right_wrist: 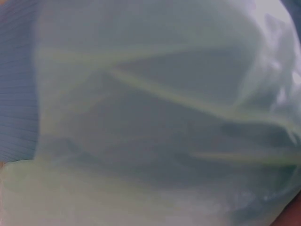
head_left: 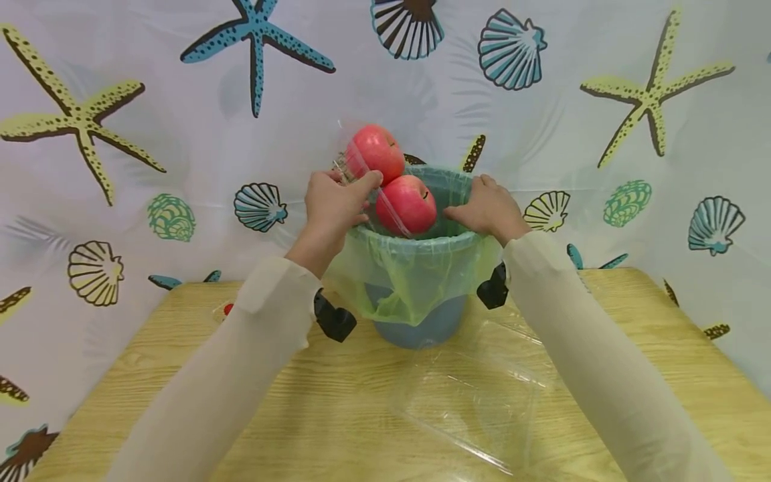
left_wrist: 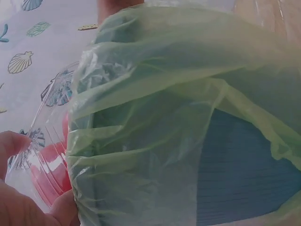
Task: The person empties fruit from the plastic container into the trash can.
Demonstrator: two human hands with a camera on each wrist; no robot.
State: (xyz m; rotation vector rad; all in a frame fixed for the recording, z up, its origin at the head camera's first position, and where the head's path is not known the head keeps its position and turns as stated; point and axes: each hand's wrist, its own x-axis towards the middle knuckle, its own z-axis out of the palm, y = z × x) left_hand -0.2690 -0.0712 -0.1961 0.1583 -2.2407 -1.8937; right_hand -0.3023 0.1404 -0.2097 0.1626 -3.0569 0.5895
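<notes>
Two red apples [head_left: 408, 205] sit in a clear plastic box, tilted over the left side of a blue bin [head_left: 421, 328]. My left hand [head_left: 337, 204] holds the box at its left end, thumb on top; the box wall [left_wrist: 47, 176] shines in the left wrist view. A thin yellow-green bag [head_left: 415, 274] lines the bin and hangs down outside its rim. With thumb inside and fingers over the edge, my right hand [head_left: 488, 206] grips the bin's right rim. Bag film [right_wrist: 155, 117] fills most of the right wrist view.
The bin stands on a wood-grain table [head_left: 337, 415]. In front of it lies a clear plastic tray or lid [head_left: 476, 402]. A small clear piece with a red spot [head_left: 227, 308] lies at the left. Behind hangs a white cloth [head_left: 361, 80] with starfish and shells.
</notes>
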